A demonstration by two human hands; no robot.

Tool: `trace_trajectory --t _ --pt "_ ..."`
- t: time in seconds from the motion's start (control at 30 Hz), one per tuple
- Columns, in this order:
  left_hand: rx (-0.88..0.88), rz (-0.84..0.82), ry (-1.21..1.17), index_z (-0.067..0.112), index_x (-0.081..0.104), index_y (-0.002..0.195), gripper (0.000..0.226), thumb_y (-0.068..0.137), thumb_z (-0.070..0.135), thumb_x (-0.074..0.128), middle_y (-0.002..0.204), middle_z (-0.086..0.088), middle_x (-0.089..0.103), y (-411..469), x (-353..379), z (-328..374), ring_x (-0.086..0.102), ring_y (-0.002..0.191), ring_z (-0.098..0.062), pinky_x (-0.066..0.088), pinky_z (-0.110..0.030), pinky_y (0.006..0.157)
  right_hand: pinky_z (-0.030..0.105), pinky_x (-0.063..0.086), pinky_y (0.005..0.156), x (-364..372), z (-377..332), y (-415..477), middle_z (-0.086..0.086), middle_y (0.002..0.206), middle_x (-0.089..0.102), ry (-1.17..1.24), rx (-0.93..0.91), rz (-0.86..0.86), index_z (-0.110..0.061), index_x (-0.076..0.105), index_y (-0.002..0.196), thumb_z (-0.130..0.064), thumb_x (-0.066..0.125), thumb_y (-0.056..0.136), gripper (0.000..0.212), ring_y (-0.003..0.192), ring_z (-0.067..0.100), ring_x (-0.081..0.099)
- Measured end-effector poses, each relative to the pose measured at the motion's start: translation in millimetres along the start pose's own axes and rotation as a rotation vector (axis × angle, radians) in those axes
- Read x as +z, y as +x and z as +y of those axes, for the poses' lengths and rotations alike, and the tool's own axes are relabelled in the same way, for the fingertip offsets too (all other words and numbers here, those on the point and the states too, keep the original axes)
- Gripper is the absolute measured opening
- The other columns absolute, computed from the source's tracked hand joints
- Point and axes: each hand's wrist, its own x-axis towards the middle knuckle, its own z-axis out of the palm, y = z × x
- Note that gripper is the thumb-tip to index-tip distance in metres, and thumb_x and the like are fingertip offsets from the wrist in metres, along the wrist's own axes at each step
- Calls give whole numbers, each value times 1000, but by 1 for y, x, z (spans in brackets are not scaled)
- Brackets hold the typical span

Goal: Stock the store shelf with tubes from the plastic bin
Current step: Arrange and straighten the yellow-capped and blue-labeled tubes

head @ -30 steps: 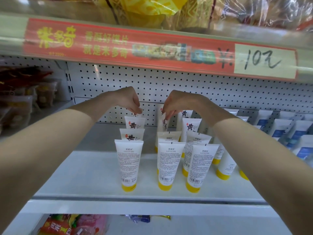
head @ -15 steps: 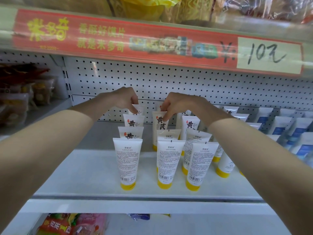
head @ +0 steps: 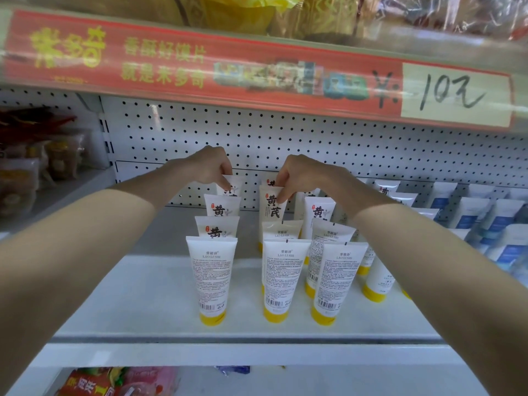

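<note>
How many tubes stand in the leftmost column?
4: front tube, second tube behind it, third tube farther back, rearmost tube pinched by the left hand. Others may be hidden.

The left hand covers the top edge of the rear tube, and the tubes in front hide its lower half. The right hand covers the top of the middle tube. Small print on the front tube is unreadable. The blue-labelled tubes blur, seemingly running past the right edge. The bottom edge cuts off the packets below.
</note>
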Motion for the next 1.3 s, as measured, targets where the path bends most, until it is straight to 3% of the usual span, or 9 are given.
trace_trajectory --t 0.1,0.3,0.57,0.77,0.9,1.03,1.2,1.3 --pt "-7 -3 -4 1 70 98 29 74 15 78 89 -7 65 2 0 -2 58 85 -22 42 -29 73 17 37 53 1 1 3 -1 76 67 6 0 3 -14 70 97 -20 80 71 28 60 2 56" --pt "-10 8 -6 0 70 96 26 76 14 76 79 -2 59 5 0 -2 52 77 -18 37 -25 69 16 37 52 1 2 5 0 81 69 1 5 6 -12 72 98 -19 79 72 28 61 1 56" --pt "-8 6 -14 0 70 99 28 75 14 77 87 -6 64 8 0 -5 59 85 -22 43 -28 73 15 37 53 0 2 8 5 91 72 1 5 4 -12 71 102 -19 80 71 33 64 2 57" --pt "-6 9 -16 0 71 95 25 75 12 77 93 -16 69 9 0 -6 59 82 -26 48 -34 75 14 36 51 -1 1 7 -1 87 67 7 2 3 -13 69 106 -19 79 72 35 64 0 57" --pt "-8 21 -5 0 70 101 30 75 13 76 99 -12 68 10 0 -5 59 90 -25 48 -35 84 15 36 52 1 2 9 3 90 71 2 4 1 -14 70 104 -20 80 71 34 63 1 57" --pt "-14 21 -1 0 70 101 29 76 12 76 97 -11 68 11 0 -4 58 89 -23 47 -32 82 17 36 53 1 3 10 4 90 72 4 6 4 -15 70 101 -20 80 70 33 63 2 56" --pt "-23 13 4 1 69 104 32 76 14 76 102 -13 68 9 0 -4 61 97 -28 48 -36 87 16 36 54 0 0 8 -12 73 62 15 3 -7 -14 69 105 -19 80 71 36 62 1 57" --pt "-24 3 -2 1 69 102 29 76 14 76 93 -9 66 8 0 -3 60 91 -26 47 -32 78 16 36 54 1 0 7 -10 74 63 8 3 -7 -13 69 106 -19 80 71 37 63 1 57"
